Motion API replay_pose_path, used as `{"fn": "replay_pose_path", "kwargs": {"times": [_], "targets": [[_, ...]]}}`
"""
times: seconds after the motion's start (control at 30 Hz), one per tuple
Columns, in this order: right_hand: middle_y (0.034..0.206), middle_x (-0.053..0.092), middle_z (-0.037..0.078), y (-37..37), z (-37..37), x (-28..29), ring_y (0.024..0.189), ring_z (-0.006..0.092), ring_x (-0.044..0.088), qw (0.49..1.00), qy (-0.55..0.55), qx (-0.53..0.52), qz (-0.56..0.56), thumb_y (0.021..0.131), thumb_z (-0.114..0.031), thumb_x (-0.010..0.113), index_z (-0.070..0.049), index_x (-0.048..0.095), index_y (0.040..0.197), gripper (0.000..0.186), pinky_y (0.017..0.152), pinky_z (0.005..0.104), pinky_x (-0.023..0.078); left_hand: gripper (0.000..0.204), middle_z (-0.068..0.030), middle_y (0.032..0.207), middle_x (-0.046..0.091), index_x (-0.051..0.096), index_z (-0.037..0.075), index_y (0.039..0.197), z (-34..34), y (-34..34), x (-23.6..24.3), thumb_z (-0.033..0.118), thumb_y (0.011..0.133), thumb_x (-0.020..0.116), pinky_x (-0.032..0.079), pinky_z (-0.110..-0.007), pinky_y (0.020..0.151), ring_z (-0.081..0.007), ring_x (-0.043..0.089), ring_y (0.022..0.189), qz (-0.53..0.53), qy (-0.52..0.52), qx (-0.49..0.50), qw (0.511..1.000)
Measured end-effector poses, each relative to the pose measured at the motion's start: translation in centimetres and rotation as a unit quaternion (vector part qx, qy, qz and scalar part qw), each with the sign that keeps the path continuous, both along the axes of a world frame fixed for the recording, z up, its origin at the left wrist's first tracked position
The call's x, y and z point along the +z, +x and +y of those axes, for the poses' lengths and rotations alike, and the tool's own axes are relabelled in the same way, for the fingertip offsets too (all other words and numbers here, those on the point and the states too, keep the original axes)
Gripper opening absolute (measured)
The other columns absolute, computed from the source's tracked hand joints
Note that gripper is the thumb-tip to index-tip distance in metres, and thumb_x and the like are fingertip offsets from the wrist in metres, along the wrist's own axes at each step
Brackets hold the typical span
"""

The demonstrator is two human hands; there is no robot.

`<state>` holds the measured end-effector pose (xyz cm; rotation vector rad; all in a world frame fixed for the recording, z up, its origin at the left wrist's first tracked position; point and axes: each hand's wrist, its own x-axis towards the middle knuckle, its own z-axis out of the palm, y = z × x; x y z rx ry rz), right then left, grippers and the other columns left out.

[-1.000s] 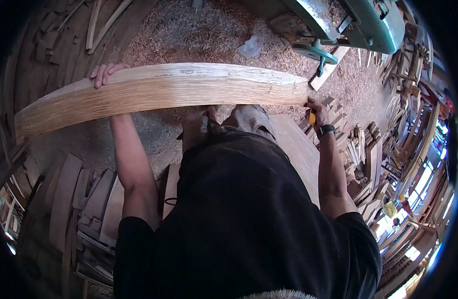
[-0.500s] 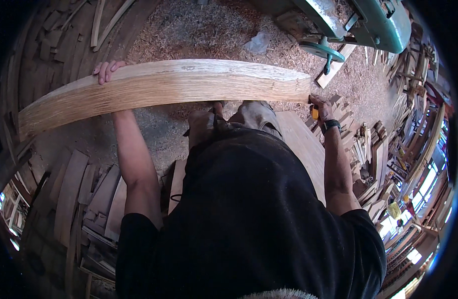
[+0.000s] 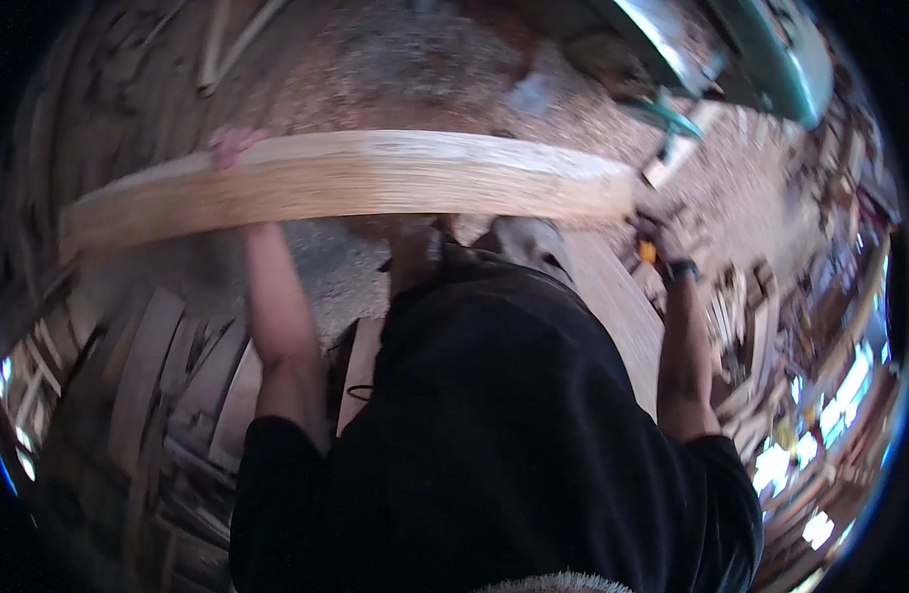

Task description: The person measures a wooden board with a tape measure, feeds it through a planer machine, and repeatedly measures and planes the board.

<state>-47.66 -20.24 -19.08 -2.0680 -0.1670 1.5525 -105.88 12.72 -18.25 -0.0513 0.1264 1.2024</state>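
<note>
A long, thick, gently curved wooden board (image 3: 375, 188) lies crosswise in front of my body, its far edge paler than its near face. My left hand (image 3: 239, 146) grips it left of the middle: the forearm passes under the board and the fingers curl over its far edge. At the board's right end is my right hand (image 3: 665, 235), smeared by motion, with its fingers closed at the corner. A small yellow object (image 3: 647, 251) sits in that hand; blur hides its exact kind.
A green machine (image 3: 785, 69) with a handwheel (image 3: 662, 117) stands at the far right. Wood shavings (image 3: 395, 59) cover the floor. Stacked planks (image 3: 153, 371) lie at the left, a wide pale board (image 3: 612, 296) beside my right leg, and offcuts (image 3: 736, 306) farther right.
The board and both hands have shifted slightly right and nearer in the picture, and the board's left end sits higher. The surroundings have shifted too and are blurred. Both grips look unchanged.
</note>
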Motion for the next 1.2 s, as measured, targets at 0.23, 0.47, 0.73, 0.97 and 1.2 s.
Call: {"fn": "replay_pose_path", "kwargs": {"times": [0.23,0.47,0.73,0.97,1.2], "targets": [[0.112,0.067,0.011,2.5,0.8,-3.3,0.098,0.0156,0.062,0.955,-0.025,0.258,-0.141,0.084,-0.024,0.066,0.002,0.053,0.135,0.058,0.078,0.0277,0.049,0.014,0.0079,0.059,0.043,0.049,0.017,0.082,-0.1,2.6,0.7,0.025,0.093,0.050,0.038,-0.029,0.071,-0.0098,0.043,0.058,-0.027,0.030,0.007,0.999],[0.118,0.065,0.003,-11.6,14.6,-5.1,0.054,0.0026,0.047,0.929,0.245,0.277,-0.030,0.080,-0.024,0.081,-0.006,0.062,0.121,0.049,0.048,0.0207,0.037,0.027,0.0078,0.054,0.044,0.048,0.015,0.082,-1.3,5.4,0.5,0.037,0.098,0.050,0.037,-0.025,0.069,-0.0081,0.043,0.057,-0.009,0.141,-0.043,0.989],[0.094,0.071,0.009,-24.2,23.8,3.4,0.086,0.0145,0.062,0.822,0.251,0.494,0.129,0.076,-0.043,0.083,0.007,0.063,0.109,0.064,0.079,0.0282,0.049,0.030,0.0092,0.059,0.043,0.050,0.010,0.095,-1.9,7.6,1.0,0.040,0.096,0.050,0.037,-0.024,0.071,-0.0074,0.042,0.058,0.000,0.182,-0.058,0.982],[0.076,0.065,0.005,-23.5,26.3,0.9,0.069,0.0132,0.056,0.778,0.149,0.607,0.060,0.082,-0.063,0.066,-0.002,0.067,0.085,0.061,0.067,0.0316,0.046,0.037,0.0064,0.062,0.044,0.052,0.008,0.097,-1.2,8.2,-1.1,0.045,0.093,0.050,0.038,-0.026,0.072,-0.0096,0.044,0.061,0.004,0.172,-0.022,0.985],[0.104,0.070,0.013,-19.3,29.5,-8.4,0.092,0.0225,0.068,0.760,0.047,0.573,0.302,0.097,-0.048,0.049,-0.001,0.062,0.115,0.052,0.087,0.0341,0.053,0.072,-0.0027,0.078,0.061,0.062,0.009,0.102,2.0,15.8,2.5,0.075,0.091,0.034,0.052,-0.032,0.066,-0.0154,0.061,0.076,0.364,-0.281,0.235,0.856]]}}
